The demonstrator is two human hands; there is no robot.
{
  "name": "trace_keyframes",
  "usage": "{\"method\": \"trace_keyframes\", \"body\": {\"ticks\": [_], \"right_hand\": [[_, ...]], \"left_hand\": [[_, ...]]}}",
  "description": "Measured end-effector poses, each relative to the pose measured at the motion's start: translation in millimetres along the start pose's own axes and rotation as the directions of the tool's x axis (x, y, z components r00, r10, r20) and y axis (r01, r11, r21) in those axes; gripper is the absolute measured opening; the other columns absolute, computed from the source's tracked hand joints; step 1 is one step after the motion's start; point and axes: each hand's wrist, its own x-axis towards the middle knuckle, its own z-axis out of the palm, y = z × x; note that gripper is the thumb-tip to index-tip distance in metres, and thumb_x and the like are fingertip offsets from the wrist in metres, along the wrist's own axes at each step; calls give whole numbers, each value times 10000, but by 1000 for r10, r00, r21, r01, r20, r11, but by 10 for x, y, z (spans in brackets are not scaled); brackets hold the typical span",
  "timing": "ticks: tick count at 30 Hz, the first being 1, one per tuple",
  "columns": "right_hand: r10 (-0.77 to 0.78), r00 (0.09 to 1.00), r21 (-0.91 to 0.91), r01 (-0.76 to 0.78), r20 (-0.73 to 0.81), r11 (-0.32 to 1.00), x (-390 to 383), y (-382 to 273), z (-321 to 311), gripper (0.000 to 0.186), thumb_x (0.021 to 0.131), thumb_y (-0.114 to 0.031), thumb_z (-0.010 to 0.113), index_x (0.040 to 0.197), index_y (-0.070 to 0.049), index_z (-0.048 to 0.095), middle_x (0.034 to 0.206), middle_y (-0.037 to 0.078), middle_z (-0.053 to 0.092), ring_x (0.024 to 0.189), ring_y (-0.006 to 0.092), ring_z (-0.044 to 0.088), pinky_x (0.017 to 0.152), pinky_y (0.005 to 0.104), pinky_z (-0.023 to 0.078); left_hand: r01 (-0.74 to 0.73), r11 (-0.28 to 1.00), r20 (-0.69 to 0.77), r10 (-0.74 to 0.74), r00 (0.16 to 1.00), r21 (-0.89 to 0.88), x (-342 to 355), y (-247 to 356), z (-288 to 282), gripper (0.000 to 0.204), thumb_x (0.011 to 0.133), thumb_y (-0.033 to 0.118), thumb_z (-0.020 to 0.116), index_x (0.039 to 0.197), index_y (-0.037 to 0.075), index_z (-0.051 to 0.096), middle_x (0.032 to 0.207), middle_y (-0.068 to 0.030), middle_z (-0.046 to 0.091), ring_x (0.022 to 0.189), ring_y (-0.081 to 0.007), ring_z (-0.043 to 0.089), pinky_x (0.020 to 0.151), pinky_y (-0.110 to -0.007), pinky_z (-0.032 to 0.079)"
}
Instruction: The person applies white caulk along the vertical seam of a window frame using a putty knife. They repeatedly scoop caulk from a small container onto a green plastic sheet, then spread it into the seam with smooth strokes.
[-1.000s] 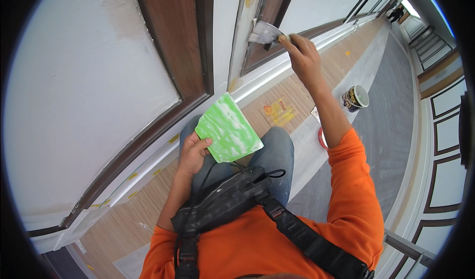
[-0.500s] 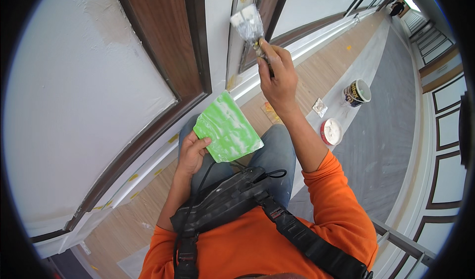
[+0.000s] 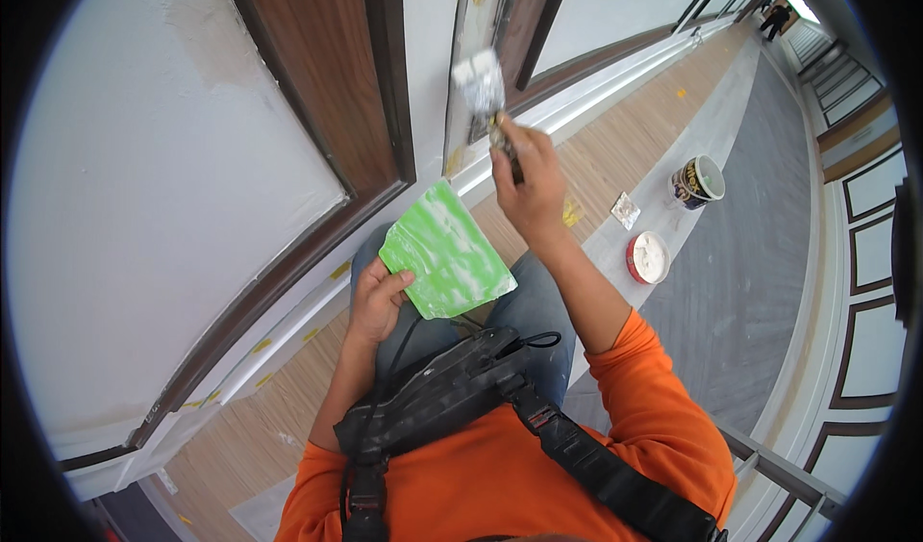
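Observation:
My left hand [image 3: 378, 297] grips the near corner of a flat green board [image 3: 445, 252] smeared with white filler, held over my lap. My right hand [image 3: 527, 185] is closed on the handle of a putty knife [image 3: 483, 88]; its white-coated blade points up at the pale vertical strip [image 3: 471, 61] between two dark brown wall panels. The blade looks close to or on that strip; I cannot tell if it touches. My orange sleeves and black chest straps fill the lower part of the view.
On the floor covering to my right stand an open tub [image 3: 699, 179], its lid with white filler [image 3: 648, 257] and a small square pad [image 3: 626, 210]. White wall panels with brown frames [image 3: 380, 109] run on the left. A person [image 3: 775, 18] stands far down the corridor.
My right hand has drawn the putty knife leftward and nearer, from the far trim to the pale strip just above the green board. My left hand keeps the board almost still.

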Motion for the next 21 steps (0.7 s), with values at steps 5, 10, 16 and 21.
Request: {"method": "trace_keyframes", "body": {"ticks": [5,10,16,21], "right_hand": [[-107,992,-36,105,-71,994,657,-174,-92,451,862,-20,718,1302,-51,625,1046,158,646,845,302,673,668,359,556],[-109,993,-64,106,-40,992,579,-122,-45,452,864,-32,724,1304,-57,620,1039,153,646,812,304,681,656,356,560],[53,995,21,-56,89,998,-169,207,167,461,861,3,730,1310,-50,638,1031,159,653,829,270,674,706,341,547],[124,974,48,-135,188,990,-586,295,218,441,871,-5,722,1303,-49,643,1005,145,648,781,253,651,661,328,525]], "left_hand": [[2,1000,-4,-2,1000,2,11,-3,-12,375,938,30,576,1311,-18,569,1180,-93,681,1045,-177,667,911,-327,537],[2,1000,-18,-2,1000,-23,-9,4,13,388,928,22,576,1314,-25,565,1177,-101,682,1047,-187,668,933,-338,529],[-59,993,-25,56,998,-106,-40,-9,-10,430,869,21,597,1292,-55,574,1197,-133,684,1064,-214,672,967,-346,518],[-75,991,-26,73,997,-107,-54,-4,-24,430,844,24,606,1266,-59,593,1182,-137,692,1071,-221,673,975,-349,515]]}}
